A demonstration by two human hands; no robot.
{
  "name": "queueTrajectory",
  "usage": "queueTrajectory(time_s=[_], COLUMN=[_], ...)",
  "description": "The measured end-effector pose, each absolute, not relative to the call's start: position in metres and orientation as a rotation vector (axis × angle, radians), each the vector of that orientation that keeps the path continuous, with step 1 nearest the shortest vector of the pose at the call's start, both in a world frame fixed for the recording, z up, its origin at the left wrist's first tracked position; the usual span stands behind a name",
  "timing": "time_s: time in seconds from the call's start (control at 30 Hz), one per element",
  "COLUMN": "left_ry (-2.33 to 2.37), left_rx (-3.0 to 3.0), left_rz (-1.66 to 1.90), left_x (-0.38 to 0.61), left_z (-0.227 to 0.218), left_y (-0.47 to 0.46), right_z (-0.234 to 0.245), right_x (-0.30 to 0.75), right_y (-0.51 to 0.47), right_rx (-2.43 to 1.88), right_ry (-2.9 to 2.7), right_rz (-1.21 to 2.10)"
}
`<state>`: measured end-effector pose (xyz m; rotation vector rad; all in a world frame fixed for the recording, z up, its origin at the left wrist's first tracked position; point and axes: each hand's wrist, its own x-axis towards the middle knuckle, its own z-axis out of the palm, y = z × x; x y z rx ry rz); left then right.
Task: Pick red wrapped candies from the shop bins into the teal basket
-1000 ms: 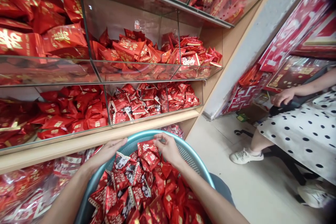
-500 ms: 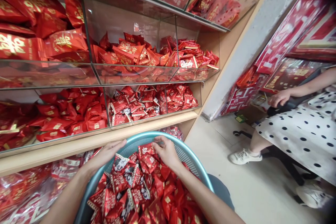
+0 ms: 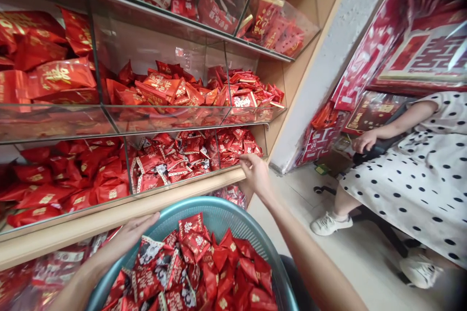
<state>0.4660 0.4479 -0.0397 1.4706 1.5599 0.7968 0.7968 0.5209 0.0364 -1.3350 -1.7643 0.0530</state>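
Observation:
A teal plastic basket (image 3: 233, 209) stands below me, heaped with small red candy packets (image 3: 219, 262); some have black-and-white picture panels and gold lettering. My left hand (image 3: 133, 231) lies against the basket's left rim, its fingers stretched out and holding nothing. Above the basket's far right side, my right hand (image 3: 257, 175) is raised at the wooden shelf edge (image 3: 204, 178). Its fingers are loosely bent and apart, close to the red packets (image 3: 235, 146) in the lower right compartment, and nothing shows in them. Its palm side is partly hidden.
Glass-fronted shelves (image 3: 164, 119) divided into compartments hold red packets. Clear bags of packets (image 3: 62, 267) lie beneath. On the right, a person in a polka-dot dress (image 3: 412, 170) sits on a wheeled chair beside red wrapped goods (image 3: 426, 58). Pale floor (image 3: 302, 199) lies between.
My right hand has left the packets in the basket and moved up and right to the shelf edge. My left hand stays at the rim. The view has shifted.

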Motion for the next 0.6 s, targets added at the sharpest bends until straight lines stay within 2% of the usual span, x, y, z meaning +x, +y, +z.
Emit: queueTrajectory(time_s=[0.1, 0.2, 0.6], left_ry=[1.558, 1.523, 1.541], left_rx=[1.466, 1.48, 1.504], left_rz=[0.792, 0.806, 0.79], left_x=[0.467, 0.468, 0.469], left_z=[-0.038, -0.038, -0.038], left_y=[0.448, 0.449, 0.449], right_z=[0.048, 0.052, 0.045], right_x=[0.825, 0.846, 0.867], right_y=[0.546, 0.561, 0.576], right_rx=[-1.619, -1.784, -1.688], right_ry=[-1.945, -2.106, -2.241], right_rz=[-0.386, -0.588, -0.436])
